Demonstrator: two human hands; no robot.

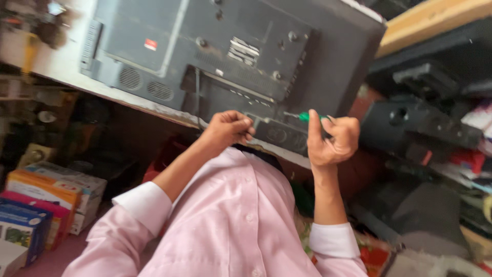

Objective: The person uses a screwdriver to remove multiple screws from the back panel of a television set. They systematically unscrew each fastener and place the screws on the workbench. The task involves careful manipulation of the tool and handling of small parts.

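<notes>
A dark grey flat television (215, 46) lies face down on a worn white table (66, 61), its back cover towards me. My right hand (334, 139) grips a green-handled screwdriver (306, 117), whose thin metal shaft points left at the television's lower back panel. My left hand (228, 128) is curled into a fist and rests against that same lower edge, close to a black cable (197, 100). I cannot see anything inside its fingers. Both arms wear pink shirt sleeves with white cuffs.
Several coloured cardboard boxes (38, 205) are stacked at the lower left. Black speakers and other electronic casings (420, 118) are piled at the right, under a wooden shelf (435, 18). Cluttered shelves fill the dark space beneath the table.
</notes>
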